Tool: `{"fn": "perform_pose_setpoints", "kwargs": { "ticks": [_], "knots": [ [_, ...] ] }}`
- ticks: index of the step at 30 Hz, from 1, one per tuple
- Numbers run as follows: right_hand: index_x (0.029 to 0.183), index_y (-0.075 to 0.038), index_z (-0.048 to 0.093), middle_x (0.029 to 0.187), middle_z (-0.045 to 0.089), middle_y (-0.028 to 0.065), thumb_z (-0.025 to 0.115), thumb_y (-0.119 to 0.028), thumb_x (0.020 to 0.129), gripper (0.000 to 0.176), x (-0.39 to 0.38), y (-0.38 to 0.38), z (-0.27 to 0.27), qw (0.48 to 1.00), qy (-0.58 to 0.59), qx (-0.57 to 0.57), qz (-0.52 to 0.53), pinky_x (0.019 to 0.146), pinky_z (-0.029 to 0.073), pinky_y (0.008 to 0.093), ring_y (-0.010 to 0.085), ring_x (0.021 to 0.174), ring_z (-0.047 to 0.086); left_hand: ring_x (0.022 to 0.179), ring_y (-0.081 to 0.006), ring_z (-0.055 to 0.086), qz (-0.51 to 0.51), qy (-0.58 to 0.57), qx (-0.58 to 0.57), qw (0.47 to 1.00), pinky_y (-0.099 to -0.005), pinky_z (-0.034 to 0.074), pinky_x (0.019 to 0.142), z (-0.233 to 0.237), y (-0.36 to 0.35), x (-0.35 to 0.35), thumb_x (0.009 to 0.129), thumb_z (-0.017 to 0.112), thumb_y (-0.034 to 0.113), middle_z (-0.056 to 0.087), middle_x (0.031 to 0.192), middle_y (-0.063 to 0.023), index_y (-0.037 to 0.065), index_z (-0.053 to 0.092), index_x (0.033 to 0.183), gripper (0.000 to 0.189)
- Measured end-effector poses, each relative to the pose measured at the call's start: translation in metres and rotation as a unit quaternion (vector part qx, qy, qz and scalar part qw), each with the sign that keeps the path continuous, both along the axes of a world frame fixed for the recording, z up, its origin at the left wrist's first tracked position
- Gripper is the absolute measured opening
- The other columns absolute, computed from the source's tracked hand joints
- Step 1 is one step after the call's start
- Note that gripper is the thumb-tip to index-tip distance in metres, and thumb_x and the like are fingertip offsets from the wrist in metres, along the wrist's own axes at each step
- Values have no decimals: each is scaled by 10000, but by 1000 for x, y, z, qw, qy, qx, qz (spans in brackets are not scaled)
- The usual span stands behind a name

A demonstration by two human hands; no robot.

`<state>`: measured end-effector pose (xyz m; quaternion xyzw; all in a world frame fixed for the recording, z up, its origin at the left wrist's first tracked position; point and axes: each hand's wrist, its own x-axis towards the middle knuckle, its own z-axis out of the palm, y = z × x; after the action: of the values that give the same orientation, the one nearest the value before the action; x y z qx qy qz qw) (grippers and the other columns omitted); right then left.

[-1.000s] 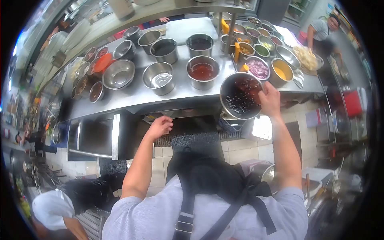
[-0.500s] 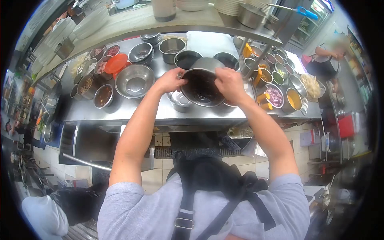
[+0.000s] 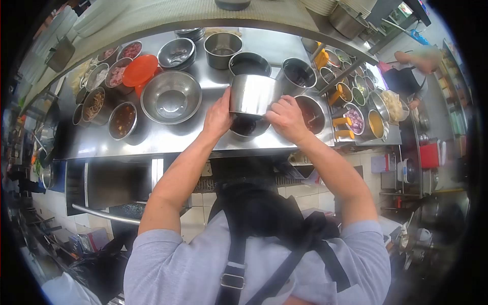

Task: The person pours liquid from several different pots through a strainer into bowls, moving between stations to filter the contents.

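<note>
Between my two hands is a steel pot [image 3: 254, 94], tipped so that its shiny outer wall faces up and its mouth points down. My left hand [image 3: 219, 113] is closed on its left side, and my right hand [image 3: 287, 118] grips the right side near the rim. Directly below stands a steel bowl [image 3: 249, 128] with dark contents, partly hidden by the tilted pot. Right of my right hand is a pot of reddish-brown liquid [image 3: 311, 113]. Two pots with dark contents [image 3: 250, 62] [image 3: 298, 73] stand behind.
To the left are a wide steel bowl [image 3: 171, 97], a red-orange lid [image 3: 140, 71] and several containers of ingredients. Chopped purple onion [image 3: 356, 118] and a yellow liquid [image 3: 376, 124] sit at the right among yellow handles. A shelf [image 3: 203, 23] overhangs the counter; another person [image 3: 409, 76] stands far right.
Both hands have tipped the pot over: its dark inside faced me before, and now its outer wall shows. Dark contents now show in the bowl beneath, which looked bare metal.
</note>
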<state>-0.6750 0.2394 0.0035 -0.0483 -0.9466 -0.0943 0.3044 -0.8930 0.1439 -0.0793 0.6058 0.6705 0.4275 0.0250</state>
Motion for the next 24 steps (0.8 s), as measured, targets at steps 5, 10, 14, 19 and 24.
{"fn": "perform_pose_setpoints", "kwargs": {
  "ticks": [5, 10, 14, 19, 24],
  "knots": [
    [737, -139, 558, 716, 472, 15, 631, -82, 683, 108, 2, -4, -6, 1000, -18, -2, 2, 856, 462, 414, 203, 752, 532, 874, -441, 617, 13, 10, 15, 1000, -510, 495, 740, -6, -4, 2, 763, 603, -11, 631, 968, -254, -43, 355, 1402, 686],
    [760, -143, 573, 736, 480, 16, 625, -92, 689, 102, 5, -8, -24, 999, -37, -17, -6, 859, 458, 414, 201, 772, 534, 860, -387, 611, 25, 49, -4, 998, -497, 466, 733, -23, -9, 2, 775, 614, 5, 643, 941, -212, -29, 370, 1407, 679],
    [791, -144, 588, 760, 495, 17, 627, -101, 706, 103, 6, -10, -24, 998, -52, -19, -31, 856, 452, 412, 204, 793, 542, 841, -373, 593, 51, 71, 0, 996, -485, 448, 731, -25, -8, 2, 775, 614, 6, 651, 938, -189, -10, 382, 1411, 678],
    [829, -130, 590, 787, 510, 34, 685, -160, 763, 120, 10, -8, -21, 994, -69, -57, -55, 847, 436, 417, 231, 816, 550, 916, -347, 597, 33, 41, -34, 998, -453, 474, 797, -31, 0, -5, 822, 599, 14, 650, 1090, -156, 48, 372, 1435, 655],
    [914, -104, 585, 859, 531, 67, 720, -234, 789, 226, 23, -12, -15, 984, -94, -129, -75, 880, 407, 437, 260, 878, 546, 937, -376, 584, 19, -13, -60, 998, -459, 457, 832, -31, 0, -8, 706, 663, -51, 633, 1065, -178, 9, 335, 1435, 802]
  ]
}}
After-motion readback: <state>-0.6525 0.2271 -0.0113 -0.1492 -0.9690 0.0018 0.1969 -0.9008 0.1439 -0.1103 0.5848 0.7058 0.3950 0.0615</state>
